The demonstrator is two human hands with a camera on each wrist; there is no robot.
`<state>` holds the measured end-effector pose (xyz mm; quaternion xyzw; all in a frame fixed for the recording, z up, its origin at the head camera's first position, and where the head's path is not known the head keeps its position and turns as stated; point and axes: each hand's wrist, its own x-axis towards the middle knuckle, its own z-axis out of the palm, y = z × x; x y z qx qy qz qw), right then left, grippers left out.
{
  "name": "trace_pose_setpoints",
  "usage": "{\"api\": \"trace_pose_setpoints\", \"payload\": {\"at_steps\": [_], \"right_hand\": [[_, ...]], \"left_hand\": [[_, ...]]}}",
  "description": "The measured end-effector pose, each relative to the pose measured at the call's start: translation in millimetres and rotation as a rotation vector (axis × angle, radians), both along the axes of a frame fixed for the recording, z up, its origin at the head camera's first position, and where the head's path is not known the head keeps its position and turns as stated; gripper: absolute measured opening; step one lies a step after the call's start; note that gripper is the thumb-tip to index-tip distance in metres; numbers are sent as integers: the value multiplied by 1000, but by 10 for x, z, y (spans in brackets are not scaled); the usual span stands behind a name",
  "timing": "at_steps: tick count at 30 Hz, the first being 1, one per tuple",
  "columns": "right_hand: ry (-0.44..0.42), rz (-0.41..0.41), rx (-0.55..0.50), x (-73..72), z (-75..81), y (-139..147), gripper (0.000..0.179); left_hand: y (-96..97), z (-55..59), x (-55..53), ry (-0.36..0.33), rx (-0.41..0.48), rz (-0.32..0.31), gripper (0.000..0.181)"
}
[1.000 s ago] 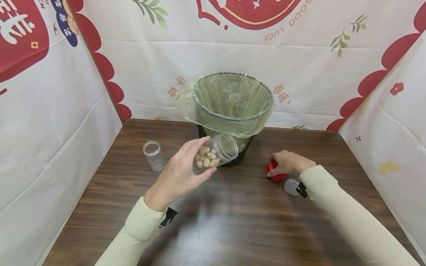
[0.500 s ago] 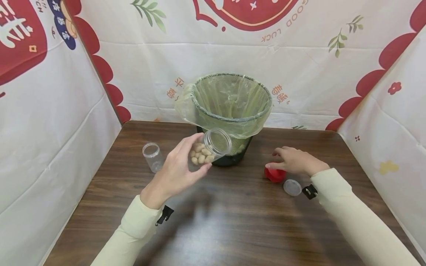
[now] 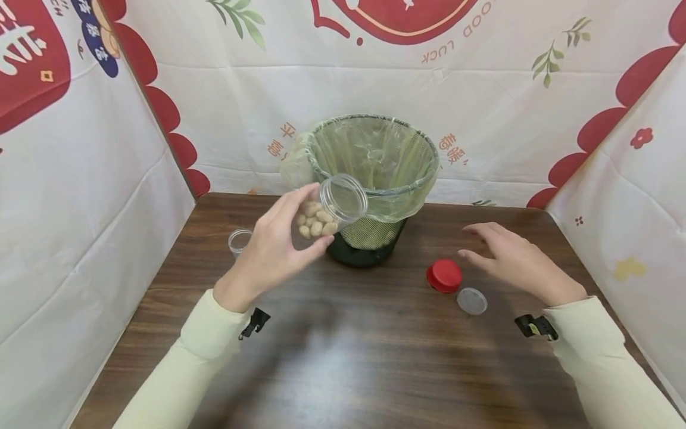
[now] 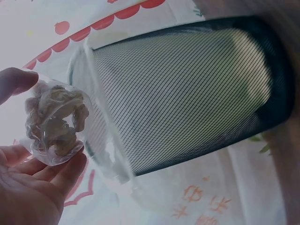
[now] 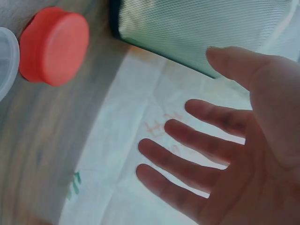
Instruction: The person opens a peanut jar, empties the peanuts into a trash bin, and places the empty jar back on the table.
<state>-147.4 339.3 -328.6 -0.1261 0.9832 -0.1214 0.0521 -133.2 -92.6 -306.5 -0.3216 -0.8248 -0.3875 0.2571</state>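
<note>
My left hand (image 3: 270, 244) grips a clear plastic jar (image 3: 343, 199) round its side. The jar has no lid on and is tilted, mouth to the right, and peanuts (image 3: 317, 220) lie in its lower end. In the left wrist view the jar (image 4: 58, 124) shows bottom-on, in front of the mesh bin. My right hand (image 3: 517, 256) is in the air at the right, its fingers spread and nothing in it. Red lids (image 3: 445, 276), seemingly stacked, lie on the table left of it, beside a clear plastic disc (image 3: 472, 301).
A mesh bin (image 3: 375, 241) lined with a pale yellow bag (image 3: 399, 205) stands at the table's back, behind the jar. A second clear jar (image 3: 239, 239) is partly hidden behind my left hand. Printed cloth walls (image 3: 241, 107) enclose the table (image 3: 354, 357) at the back and sides.
My right hand has let go of the red lids and moved up and right. My left hand has raised the jar of peanuts slightly and moved it left, near the bin's rim.
</note>
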Motion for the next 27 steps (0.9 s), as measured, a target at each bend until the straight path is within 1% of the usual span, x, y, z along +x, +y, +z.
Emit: {"api": "trace_pose_setpoints", "payload": {"at_steps": [3,6,8,11,13,15,17,19,23,25,27], "right_hand": [[70,-5,-5,35,125,7,67],[149,10,-27,2,313,-32,64],[193,23,-54,-61,466,-89,62],[220,44,-125,-224,696,-206,61],[208,56,-184,-372,830,-301,62],[171,55,-226,-533,945,-404,65],[119,41,-244,-693,1028,-501,69],[77,18,-238,-839,1084,-601,74],[5,-11,-198,-1083,1114,-766,77],[-20,-10,-183,-1167,1104,-828,74],[-34,-3,-174,-1226,1084,-875,69]], "left_hand": [[-16,119,-61,29,-7,-1,75],[-27,214,-120,54,-10,4,75],[-28,261,-156,62,-8,11,74],[-16,303,-200,56,0,20,74],[-3,319,-226,50,7,23,74],[14,333,-253,48,13,24,74],[36,346,-286,56,19,24,74],[56,368,-323,75,20,23,73],[78,431,-414,111,13,30,72],[76,467,-463,121,10,41,72],[68,508,-519,127,4,53,73]]}}
